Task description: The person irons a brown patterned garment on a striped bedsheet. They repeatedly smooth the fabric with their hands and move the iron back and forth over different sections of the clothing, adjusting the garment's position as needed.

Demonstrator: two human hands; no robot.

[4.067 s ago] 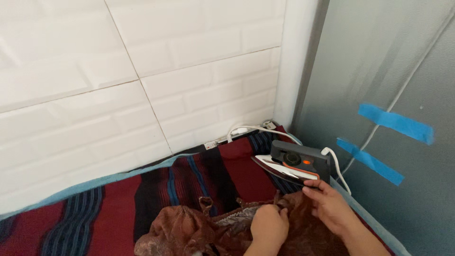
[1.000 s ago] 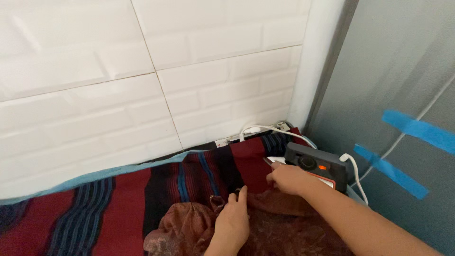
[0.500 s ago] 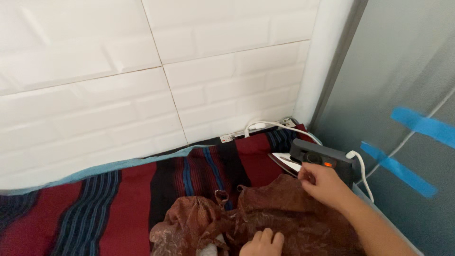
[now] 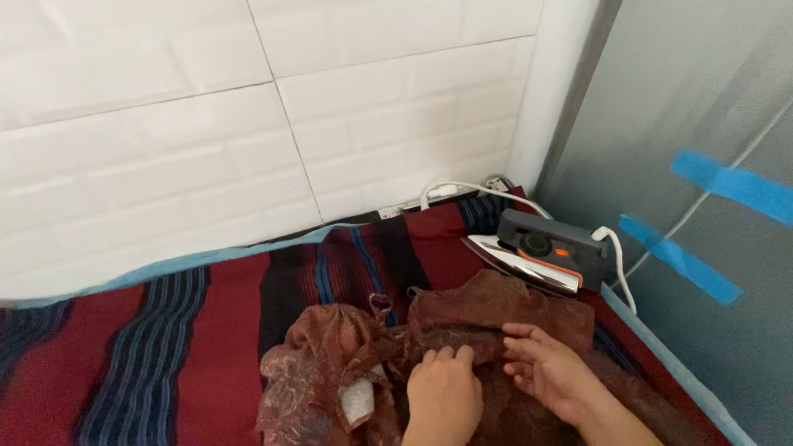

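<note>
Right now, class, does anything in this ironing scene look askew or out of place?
The iron lies tipped on its side at the striped cloth's far right corner, soleplate exposed. The brown garment lies bunched and wrinkled under both the left hand and the right hand.

Left hand (image 4: 443,395), right hand (image 4: 549,373), side by side
</note>
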